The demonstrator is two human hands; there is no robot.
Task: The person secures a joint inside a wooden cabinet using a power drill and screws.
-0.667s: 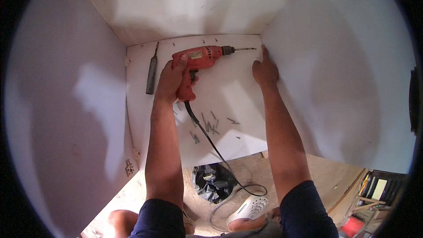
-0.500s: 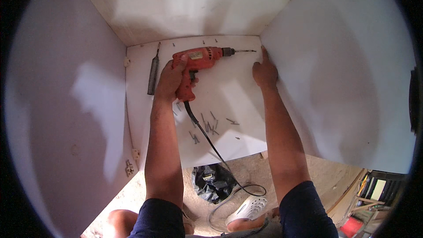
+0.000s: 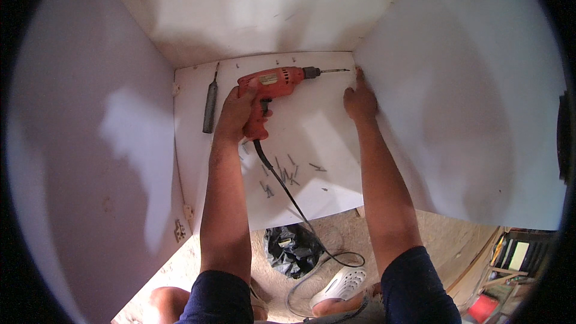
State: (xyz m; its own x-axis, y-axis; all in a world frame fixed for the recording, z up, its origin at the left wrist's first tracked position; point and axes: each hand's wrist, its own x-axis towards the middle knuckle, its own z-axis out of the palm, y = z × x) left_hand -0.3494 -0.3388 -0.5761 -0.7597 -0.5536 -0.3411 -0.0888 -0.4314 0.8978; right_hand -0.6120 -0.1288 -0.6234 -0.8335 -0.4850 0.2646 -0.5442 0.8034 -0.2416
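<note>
I have my left hand (image 3: 236, 111) wrapped around the body and grip of a red corded drill (image 3: 273, 82), which lies side-on over a white board inside a cabinet, its long bit (image 3: 333, 70) pointing right. Just past the bit's tip, my right hand (image 3: 361, 99) rests in the corner by the right panel (image 3: 456, 102), index finger extended and thumb apart, holding nothing. A dark slim tool with a thin tip (image 3: 209, 105) lies left of the drill. Several loose screws (image 3: 287, 174) are scattered below the drill, beside its black cord (image 3: 288, 192).
A pale back panel (image 3: 258, 6) and a left side panel (image 3: 90, 144) with metal hinges (image 3: 179, 231) enclose the board. On the floor below are a black plastic bag (image 3: 291, 249), my white clog (image 3: 345, 282), and assorted items, including a red container (image 3: 482, 307), at lower right.
The whole scene sits slightly lower in the view than before. Both hands and the drill keep the same positions relative to the board.
</note>
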